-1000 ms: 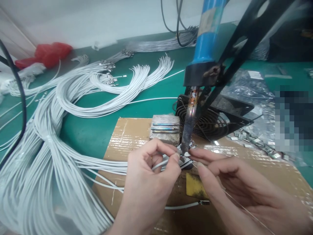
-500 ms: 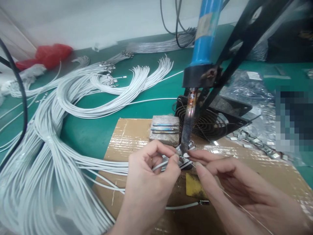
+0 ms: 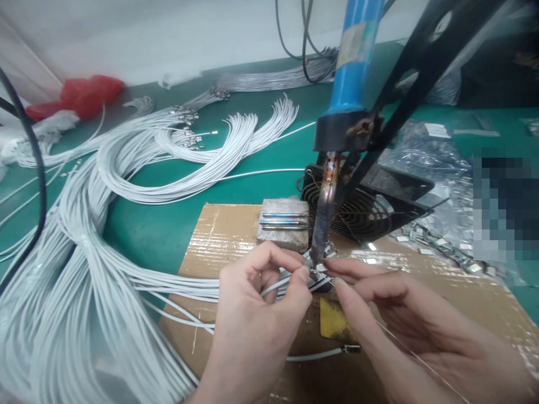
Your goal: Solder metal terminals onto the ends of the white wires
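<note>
My left hand (image 3: 263, 308) is closed, thumb and index finger pinching a white cable (image 3: 275, 285) close to its end. Thin solder wire (image 3: 415, 354) runs through the pinched fingers of my right hand (image 3: 404, 314), its front end near the left fingertips. Between both sets of fingertips, the dark tip of a blue-handled soldering iron (image 3: 326, 219) points down at the cable end, held in a black stand (image 3: 404, 84). Fingers and tip partly hide the small metal end there. More white cables (image 3: 181, 283) pass behind my left hand.
Cardboard (image 3: 219, 235) covers the green table (image 3: 138, 224). A grey block (image 3: 284, 224) bears metal rods, beside a black fan (image 3: 357, 207). A yellow piece (image 3: 334, 320) lies below the iron. Bundled white cables (image 3: 80, 219) fill the left; bagged metal parts (image 3: 438, 163) lie right.
Almost nothing differs. My left hand has shifted very slightly, and the solder wire lies a little differently below my right fingers. The iron has stayed in place.
</note>
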`<move>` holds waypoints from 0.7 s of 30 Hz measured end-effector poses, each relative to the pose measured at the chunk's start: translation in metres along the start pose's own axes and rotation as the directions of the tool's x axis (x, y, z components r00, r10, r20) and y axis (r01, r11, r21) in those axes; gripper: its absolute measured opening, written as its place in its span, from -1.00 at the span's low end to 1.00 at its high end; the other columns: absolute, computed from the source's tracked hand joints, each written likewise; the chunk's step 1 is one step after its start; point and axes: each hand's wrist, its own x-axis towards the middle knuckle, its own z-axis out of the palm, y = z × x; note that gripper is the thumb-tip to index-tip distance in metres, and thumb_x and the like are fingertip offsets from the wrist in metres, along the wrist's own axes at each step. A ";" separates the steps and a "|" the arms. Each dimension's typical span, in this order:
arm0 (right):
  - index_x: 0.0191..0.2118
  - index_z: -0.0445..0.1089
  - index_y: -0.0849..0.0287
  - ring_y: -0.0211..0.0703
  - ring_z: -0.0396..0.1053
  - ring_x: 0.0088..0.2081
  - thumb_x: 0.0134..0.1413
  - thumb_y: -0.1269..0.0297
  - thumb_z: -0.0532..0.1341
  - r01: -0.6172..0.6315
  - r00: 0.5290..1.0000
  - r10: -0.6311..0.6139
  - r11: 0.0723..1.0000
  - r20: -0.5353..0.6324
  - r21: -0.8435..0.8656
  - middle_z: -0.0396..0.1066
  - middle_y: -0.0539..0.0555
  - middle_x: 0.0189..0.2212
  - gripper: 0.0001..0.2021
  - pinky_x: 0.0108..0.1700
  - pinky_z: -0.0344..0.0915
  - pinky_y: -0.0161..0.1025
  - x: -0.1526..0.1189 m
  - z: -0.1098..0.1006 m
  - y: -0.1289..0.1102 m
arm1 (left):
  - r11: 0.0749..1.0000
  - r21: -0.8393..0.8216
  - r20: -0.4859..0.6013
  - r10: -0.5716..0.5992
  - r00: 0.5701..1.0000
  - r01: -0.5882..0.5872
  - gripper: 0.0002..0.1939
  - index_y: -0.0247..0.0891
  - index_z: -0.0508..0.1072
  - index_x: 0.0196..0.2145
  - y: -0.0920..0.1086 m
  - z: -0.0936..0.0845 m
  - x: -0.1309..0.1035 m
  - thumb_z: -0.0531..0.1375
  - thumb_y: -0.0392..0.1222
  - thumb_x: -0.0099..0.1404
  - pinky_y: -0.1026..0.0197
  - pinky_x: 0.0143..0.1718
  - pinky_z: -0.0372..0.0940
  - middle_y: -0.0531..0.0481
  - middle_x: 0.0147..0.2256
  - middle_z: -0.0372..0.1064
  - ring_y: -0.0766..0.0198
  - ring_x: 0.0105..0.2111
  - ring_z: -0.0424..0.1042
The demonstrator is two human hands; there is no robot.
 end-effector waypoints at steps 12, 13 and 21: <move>-0.41 0.51 0.02 -0.22 0.67 -0.19 0.17 0.19 0.38 0.045 0.998 -0.047 0.997 -0.033 -0.059 0.68 -0.02 -0.19 -0.85 -0.06 0.48 -0.54 0.003 0.003 0.000 | 0.999 -0.029 -0.040 -0.017 0.999 0.016 -0.90 -0.25 0.49 -0.55 0.001 0.004 0.000 0.31 -0.23 0.06 0.38 -0.60 0.13 0.00 -0.49 0.52 0.32 -0.49 0.37; -0.41 0.51 0.02 -0.22 0.67 -0.19 0.17 0.18 0.38 0.047 0.998 -0.049 0.997 -0.038 -0.059 0.68 -0.02 -0.19 -0.85 -0.06 0.49 -0.54 0.003 0.003 0.000 | 1.000 -0.028 -0.038 -0.014 0.999 0.013 -0.90 -0.25 0.49 -0.55 0.001 0.003 0.001 0.32 -0.23 0.06 0.38 -0.60 0.13 0.00 -0.49 0.52 0.32 -0.49 0.37; -0.40 0.50 0.01 -0.27 0.67 -0.18 0.18 0.22 0.37 0.070 0.997 -0.073 0.994 -0.037 -0.083 0.68 -0.06 -0.20 -0.86 -0.06 0.46 -0.59 0.002 0.001 0.001 | 0.999 -0.047 -0.047 0.002 0.999 -0.004 -0.90 -0.27 0.50 -0.56 0.002 0.004 0.003 0.33 -0.24 0.04 0.39 -0.52 0.28 0.00 -0.48 0.55 0.34 -0.49 0.42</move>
